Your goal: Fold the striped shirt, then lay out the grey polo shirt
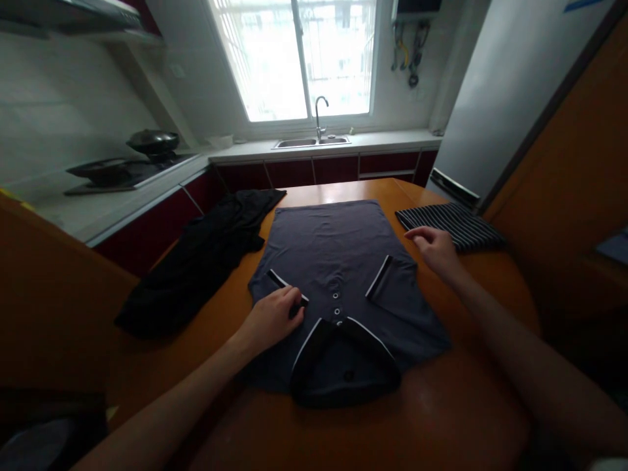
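A grey polo shirt (324,248) lies spread on the table, its collar towards me and its hem towards the window. The black collar (346,392) has a white edge, and buttons run up from it. Both short sleeves are folded inward, showing black-and-white cuffs. My left hand (275,317) is closed at the left cuff (279,279), with the cuff's end between thumb and fingers. Beyond the shirt's right edge is my right hand (434,248), fingers loosely bent and apart from the shirt. Nothing shows in it.
The wooden table (490,301) has a rounded right side. Black clothing (196,261) lies along its left edge, and a folded striped cloth (456,222) lies at the right beside my right hand. Behind are a counter with a sink (299,142), a stove with pans (152,140), and a fridge (510,78).
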`<action>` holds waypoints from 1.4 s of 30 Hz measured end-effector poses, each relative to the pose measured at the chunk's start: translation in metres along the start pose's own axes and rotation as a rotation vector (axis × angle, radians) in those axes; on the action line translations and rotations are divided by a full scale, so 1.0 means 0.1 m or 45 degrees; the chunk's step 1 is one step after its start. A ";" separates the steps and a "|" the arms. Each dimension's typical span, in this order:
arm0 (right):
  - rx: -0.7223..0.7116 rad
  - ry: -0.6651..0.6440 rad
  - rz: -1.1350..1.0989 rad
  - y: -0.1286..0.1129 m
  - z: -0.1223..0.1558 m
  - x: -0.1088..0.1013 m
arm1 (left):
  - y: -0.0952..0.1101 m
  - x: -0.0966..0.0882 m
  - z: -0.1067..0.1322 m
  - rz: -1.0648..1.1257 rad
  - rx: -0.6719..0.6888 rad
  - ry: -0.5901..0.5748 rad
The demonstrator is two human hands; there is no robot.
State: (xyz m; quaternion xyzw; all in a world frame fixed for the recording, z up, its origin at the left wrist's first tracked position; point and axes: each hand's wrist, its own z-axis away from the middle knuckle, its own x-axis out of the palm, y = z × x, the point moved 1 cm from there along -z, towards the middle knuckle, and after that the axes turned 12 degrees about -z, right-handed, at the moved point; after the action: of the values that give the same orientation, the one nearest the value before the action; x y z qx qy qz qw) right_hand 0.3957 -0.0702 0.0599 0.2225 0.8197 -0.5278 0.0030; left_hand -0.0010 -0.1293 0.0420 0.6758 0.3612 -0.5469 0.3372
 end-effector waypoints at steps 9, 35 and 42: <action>-0.007 0.001 0.108 0.20 -0.03 0.02 | -0.02 0.02 0.00 0.132 0.007 0.062; 0.166 -0.339 0.171 0.38 0.21 0.27 | -0.38 0.18 -0.06 0.004 0.008 -0.149; 0.066 -0.287 0.081 0.25 0.30 0.28 | -0.58 0.27 -0.11 -0.096 -0.147 -0.031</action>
State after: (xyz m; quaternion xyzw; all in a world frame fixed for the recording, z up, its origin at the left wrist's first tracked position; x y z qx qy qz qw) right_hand 0.3729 -0.0778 0.0184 0.1878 0.7927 -0.5701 0.1062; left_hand -0.0415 -0.0866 0.0143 0.6345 0.4132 -0.5457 0.3591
